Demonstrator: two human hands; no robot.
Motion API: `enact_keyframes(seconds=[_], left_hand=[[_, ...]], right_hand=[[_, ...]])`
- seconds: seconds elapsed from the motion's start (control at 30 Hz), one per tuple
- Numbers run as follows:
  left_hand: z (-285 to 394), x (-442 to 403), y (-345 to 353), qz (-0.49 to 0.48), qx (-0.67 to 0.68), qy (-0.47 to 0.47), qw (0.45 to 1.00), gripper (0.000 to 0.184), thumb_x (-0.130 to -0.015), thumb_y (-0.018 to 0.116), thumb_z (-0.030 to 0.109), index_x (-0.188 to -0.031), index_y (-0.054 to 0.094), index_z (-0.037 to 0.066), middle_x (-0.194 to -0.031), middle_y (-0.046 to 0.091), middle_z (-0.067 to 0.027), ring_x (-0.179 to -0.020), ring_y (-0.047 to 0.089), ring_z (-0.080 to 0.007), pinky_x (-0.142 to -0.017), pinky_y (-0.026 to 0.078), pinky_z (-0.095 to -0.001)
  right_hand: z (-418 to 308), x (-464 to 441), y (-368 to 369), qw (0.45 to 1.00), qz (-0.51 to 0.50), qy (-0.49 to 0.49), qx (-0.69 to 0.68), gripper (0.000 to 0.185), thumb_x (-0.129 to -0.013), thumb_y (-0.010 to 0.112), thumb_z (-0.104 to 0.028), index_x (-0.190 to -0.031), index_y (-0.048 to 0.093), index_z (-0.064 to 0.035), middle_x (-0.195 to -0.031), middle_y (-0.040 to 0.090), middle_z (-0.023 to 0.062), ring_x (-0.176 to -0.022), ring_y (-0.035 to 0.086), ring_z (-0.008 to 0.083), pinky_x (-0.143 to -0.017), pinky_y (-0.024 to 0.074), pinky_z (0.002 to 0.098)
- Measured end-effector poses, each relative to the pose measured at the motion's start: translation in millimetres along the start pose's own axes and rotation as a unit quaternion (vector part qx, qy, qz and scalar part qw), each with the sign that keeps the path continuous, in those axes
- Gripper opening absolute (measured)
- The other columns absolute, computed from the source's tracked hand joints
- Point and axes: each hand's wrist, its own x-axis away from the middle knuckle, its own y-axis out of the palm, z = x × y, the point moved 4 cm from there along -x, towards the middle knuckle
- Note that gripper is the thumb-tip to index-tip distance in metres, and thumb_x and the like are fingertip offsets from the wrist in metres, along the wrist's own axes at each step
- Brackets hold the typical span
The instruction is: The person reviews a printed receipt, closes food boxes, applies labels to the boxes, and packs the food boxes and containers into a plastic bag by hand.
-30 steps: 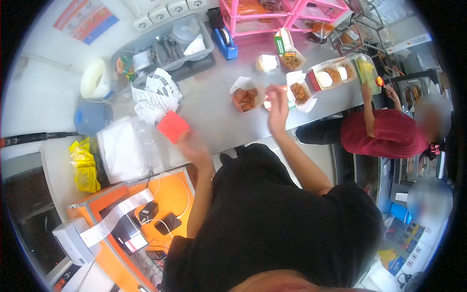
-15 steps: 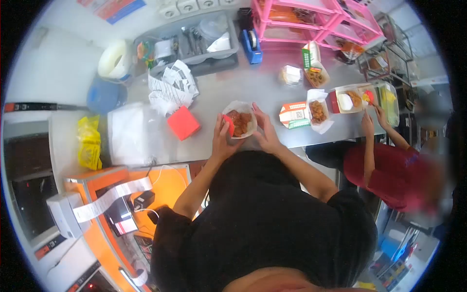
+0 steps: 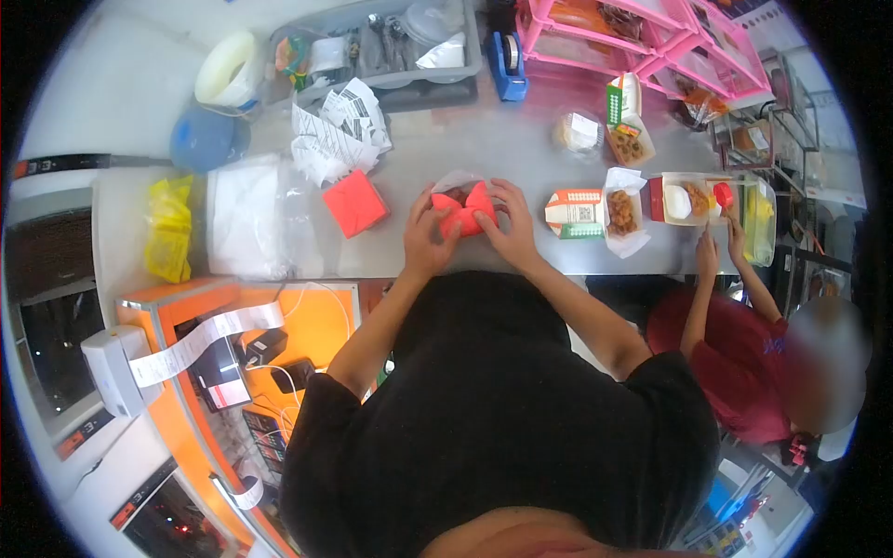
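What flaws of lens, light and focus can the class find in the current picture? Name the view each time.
Head view: fisheye distortion, with black corners; head view: pale sheen on the steel counter; head view: the co-worker's head is smeared beyond detail; head view: the left hand, right hand and red food carton look reasonably sharp.

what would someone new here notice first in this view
Probably the half-closed red box at the counter's near edge, with the left hand and right hand on either side of it. A second bright red box sits just to its left. Beyond them, the pink rack stands out at the back of the counter, while the orange surface glows at lower left.
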Motion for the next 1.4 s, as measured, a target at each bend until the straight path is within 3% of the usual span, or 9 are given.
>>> enact_keyframes(seconds=[0.17, 0.27, 0.37, 0.47, 0.67, 0.97, 1.17, 1.27, 1.4], left_hand=[[7, 3, 6, 0.088, 0.091, -0.086, 0.988, 0.061, -0.088, 0.085, 0.021, -0.141, 0.06, 0.004, -0.146, 0.055, -0.027, -0.129, 0.06, -0.0447, -0.108, 0.05, -0.0518], [27, 3, -2, 0.018, -0.128, -0.043, 0.991, 0.069, -0.086, 0.086, 0.025, -0.145, 0.058, 0.005, -0.141, 0.056, -0.0254, -0.129, 0.058, -0.0449, -0.106, 0.049, -0.0519], [43, 20, -4, -0.06, -0.128, -0.032, 0.989, 0.075, -0.085, 0.087, 0.029, -0.148, 0.055, 0.003, -0.143, 0.055, -0.0262, -0.131, 0.056, -0.0457, -0.108, 0.047, -0.0536], [53, 22, -16, -0.094, -0.167, 0.061, 0.98, 0.084, -0.083, 0.088, 0.033, -0.153, 0.05, 0.005, -0.156, 0.045, -0.0312, -0.145, 0.046, -0.0474, -0.116, 0.041, -0.0561], [33, 11, -8, -0.094, 0.072, 0.078, 0.99, 0.094, -0.089, 0.081, 0.041, -0.159, 0.036, -0.003, -0.166, 0.036, -0.0338, -0.154, 0.035, -0.0532, -0.125, 0.03, -0.0615], [40, 7, 12, -0.169, -0.062, 0.109, 0.978, 0.106, -0.1, 0.057, 0.063, -0.167, 0.018, -0.01, -0.172, 0.023, -0.0341, -0.161, 0.02, -0.0506, -0.131, 0.015, -0.0596], [49, 1, 5, -0.197, -0.13, 0.071, 0.969, 0.09, -0.104, 0.055, 0.049, -0.165, 0.026, -0.01, -0.169, 0.031, -0.0317, -0.157, 0.03, -0.0501, -0.127, 0.023, -0.0586], [39, 4, 3, -0.167, -0.097, 0.035, 0.981, 0.077, -0.102, 0.059, 0.034, -0.161, 0.033, -0.01, -0.16, 0.045, -0.0289, -0.145, 0.043, -0.0479, -0.121, 0.031, -0.0573], [35, -13, -9, -0.142, -0.027, 0.001, 0.989, 0.057, -0.096, 0.073, 0.024, -0.146, 0.057, 0.004, -0.145, 0.057, -0.021, -0.134, 0.051, -0.0413, -0.116, 0.038, -0.0512]], right_hand=[[0, 0, 6, 0.998, 0.049, -0.002, 0.036, 0.053, -0.088, 0.087, -0.017, -0.131, 0.062, -0.0012, -0.138, 0.056, 0.0222, -0.119, 0.065, 0.0334, -0.094, 0.0602, 0.0432], [-11, 5, -1, 0.983, 0.061, -0.003, 0.172, 0.051, -0.087, 0.088, -0.02, -0.127, 0.063, -0.0022, -0.138, 0.057, 0.0231, -0.117, 0.065, 0.035, -0.092, 0.06, 0.0428], [2, 16, -5, 0.962, -0.019, -0.038, 0.269, 0.048, -0.088, 0.087, -0.022, -0.125, 0.063, -0.0025, -0.132, 0.06, 0.0223, -0.115, 0.065, 0.0367, -0.091, 0.0595, 0.0423], [-25, 24, -6, 0.968, -0.024, -0.078, 0.238, 0.041, -0.089, 0.084, -0.021, -0.121, 0.067, -0.0025, -0.125, 0.066, 0.0206, -0.115, 0.065, 0.0378, -0.094, 0.0586, 0.0431], [-61, 36, -8, 0.979, 0.027, -0.011, 0.201, 0.034, -0.09, 0.083, -0.018, -0.119, 0.074, -0.0033, -0.127, 0.07, 0.0185, -0.12, 0.067, 0.0391, -0.103, 0.0553, 0.0472], [-35, 51, 6, 0.966, 0.041, -0.098, 0.235, 0.036, -0.09, 0.082, -0.013, -0.124, 0.074, -0.0051, -0.137, 0.068, 0.0187, -0.123, 0.066, 0.0402, -0.104, 0.0559, 0.0472], [-42, 48, 0, 0.981, 0.119, 0.012, 0.154, 0.028, -0.092, 0.079, -0.012, -0.118, 0.075, -0.0042, -0.117, 0.076, 0.0173, -0.106, 0.073, 0.0367, -0.094, 0.0584, 0.0445], [-65, 41, -6, 0.968, 0.122, -0.055, 0.214, 0.023, -0.093, 0.077, -0.011, -0.114, 0.077, -0.0036, -0.104, 0.076, 0.0152, -0.094, 0.073, 0.0331, -0.087, 0.0579, 0.043], [-66, 35, -2, 0.982, 0.109, 0.054, 0.146, 0.015, -0.093, 0.077, -0.012, -0.104, 0.078, -0.0024, -0.095, 0.073, 0.0134, -0.085, 0.07, 0.0301, -0.078, 0.0574, 0.0411]])
